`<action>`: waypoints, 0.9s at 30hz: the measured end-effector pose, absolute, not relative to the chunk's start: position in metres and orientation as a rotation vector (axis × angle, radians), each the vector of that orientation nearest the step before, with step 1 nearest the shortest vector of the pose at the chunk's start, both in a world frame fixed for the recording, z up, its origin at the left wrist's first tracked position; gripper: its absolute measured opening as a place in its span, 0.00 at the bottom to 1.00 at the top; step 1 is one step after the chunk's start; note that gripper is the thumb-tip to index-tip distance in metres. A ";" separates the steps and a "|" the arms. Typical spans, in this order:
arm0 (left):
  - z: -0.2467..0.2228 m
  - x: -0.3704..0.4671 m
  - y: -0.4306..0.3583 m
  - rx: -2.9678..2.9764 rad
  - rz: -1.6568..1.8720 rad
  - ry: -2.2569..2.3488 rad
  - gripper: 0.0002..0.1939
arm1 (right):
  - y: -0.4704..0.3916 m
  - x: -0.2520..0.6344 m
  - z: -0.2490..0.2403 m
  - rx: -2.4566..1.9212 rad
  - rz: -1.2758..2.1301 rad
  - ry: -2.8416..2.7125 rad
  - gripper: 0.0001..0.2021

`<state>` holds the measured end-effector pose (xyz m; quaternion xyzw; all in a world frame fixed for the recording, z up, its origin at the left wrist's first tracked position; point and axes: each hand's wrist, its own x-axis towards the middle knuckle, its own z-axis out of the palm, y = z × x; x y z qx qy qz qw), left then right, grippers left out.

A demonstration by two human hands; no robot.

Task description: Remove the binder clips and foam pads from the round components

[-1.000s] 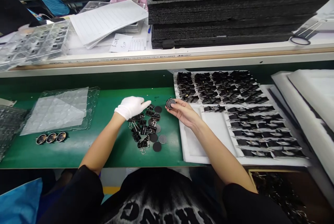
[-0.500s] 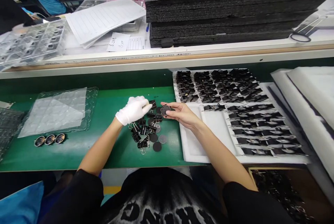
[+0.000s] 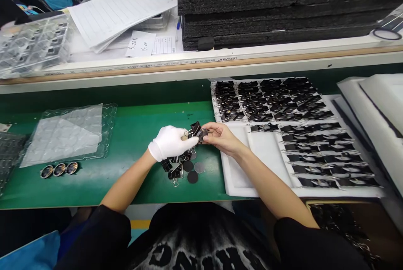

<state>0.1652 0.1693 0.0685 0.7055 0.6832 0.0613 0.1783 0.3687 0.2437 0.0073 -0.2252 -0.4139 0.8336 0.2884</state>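
Green bench (image 3: pixel 132 182); to R, white foam tray (image 3: pixel 267 156) w/ rows of black clips (image 3: pixel 324 148). White-gloved L hand (image 3: pixel 171 142) pinches a black metal binder clip (image 3: pixel 195 127) w/ wire handles; bare R hand (image 3: pixel 223 139) grips a dark round part (image 3: pixel 203 135), held over bench close to the clip, poss. touching (fingers hide it). Risk: if pinch slips, clip could snap off-centre, scratching part or dropping it onto flat black & grey discs (image 3: pixel 192 176) below.

A green bench top (image 3: pixel 132 135) bore everything: a clear plastic tray (image 3: pixel 108 125) toward the left, three round metal-rimmed pieces (image 3: pixel 59 169) in a row just nearer, black binder clips (image 3: pixel 174 174) beside flat discs (image 3: pixel 192 177) mid-bench — and rightward, a white foam tray (image 3: pixel 267 144).
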 end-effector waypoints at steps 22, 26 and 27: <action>0.072 0.171 0.174 1.847 0.238 1.795 0.23 | 0.255 0.380 0.012 -0.718 2.344 -0.945 0.18; 0.072 0.150 0.183 1.769 0.310 1.803 0.25 | 0.259 0.379 0.011 -0.780 2.304 -0.783 0.18; 0.073 0.138 0.189 1.745 0.287 1.806 0.28 | 0.260 0.379 0.011 -0.785 2.300 -0.755 0.18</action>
